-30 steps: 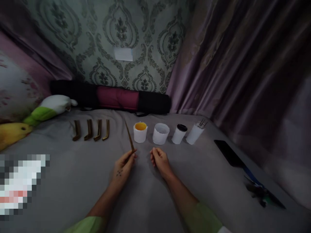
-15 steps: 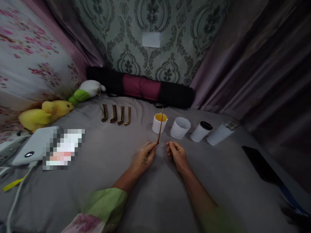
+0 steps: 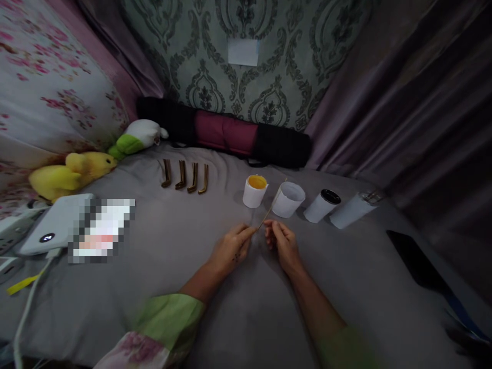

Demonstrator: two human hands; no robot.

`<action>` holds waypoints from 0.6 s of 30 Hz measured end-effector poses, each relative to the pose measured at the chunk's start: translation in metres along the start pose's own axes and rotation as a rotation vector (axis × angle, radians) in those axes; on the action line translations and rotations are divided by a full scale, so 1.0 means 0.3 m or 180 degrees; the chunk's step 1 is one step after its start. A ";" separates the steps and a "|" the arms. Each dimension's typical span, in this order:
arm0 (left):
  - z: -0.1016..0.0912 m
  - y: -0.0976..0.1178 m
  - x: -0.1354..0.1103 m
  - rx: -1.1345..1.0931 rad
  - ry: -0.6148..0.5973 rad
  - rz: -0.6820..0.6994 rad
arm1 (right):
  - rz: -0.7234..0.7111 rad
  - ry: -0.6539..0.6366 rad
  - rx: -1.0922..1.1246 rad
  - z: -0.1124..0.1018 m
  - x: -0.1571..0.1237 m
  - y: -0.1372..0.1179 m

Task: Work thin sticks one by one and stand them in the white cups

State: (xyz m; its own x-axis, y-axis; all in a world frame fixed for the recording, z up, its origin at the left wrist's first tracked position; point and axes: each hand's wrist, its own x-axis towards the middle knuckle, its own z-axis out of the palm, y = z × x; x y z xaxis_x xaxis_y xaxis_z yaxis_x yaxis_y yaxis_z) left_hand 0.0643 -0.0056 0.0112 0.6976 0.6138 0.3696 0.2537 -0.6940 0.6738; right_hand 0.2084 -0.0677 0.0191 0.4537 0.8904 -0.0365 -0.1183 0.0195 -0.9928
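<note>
My left hand [image 3: 234, 247] is closed in a pinch around the lower end of a thin brown stick [image 3: 266, 216]. The stick slants up and to the right, its upper part passing in front of a wide white cup [image 3: 287, 204]. Close by on the right is my right hand [image 3: 283, 246], fingers curled and thumb against the index finger. Its fingertips are beside the stick; I cannot tell whether they touch it or hold anything. Beyond my hands stands a white cup with a yellow inside [image 3: 253, 197].
A white cylinder with a black top [image 3: 319, 210] and a pale cylinder with metal prongs [image 3: 351, 211] stand right. Several brown L-shaped pieces [image 3: 193, 179] lie left. Around them are a power bank [image 3: 57, 223], plush toys [image 3: 65, 177], a long bag [image 3: 226, 133] and a black object [image 3: 415, 264].
The stick has swung from nearly upright before the yellow-lined cup to a rightward slant before the wide white cup. My left hand has shifted slightly right, closer to my right hand.
</note>
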 end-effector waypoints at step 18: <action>-0.002 0.003 -0.004 0.0062 -0.0287 0.0029 | 0.0068 0.0078 0.0003 0.007 0.001 -0.003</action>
State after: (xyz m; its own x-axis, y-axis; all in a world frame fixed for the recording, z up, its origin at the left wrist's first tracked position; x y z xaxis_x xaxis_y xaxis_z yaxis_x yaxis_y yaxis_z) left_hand 0.0632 -0.0067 0.0117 0.7573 0.5716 0.3160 0.2594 -0.7073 0.6576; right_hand 0.2069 -0.0664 0.0201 0.4725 0.8793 -0.0604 -0.1290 0.0012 -0.9916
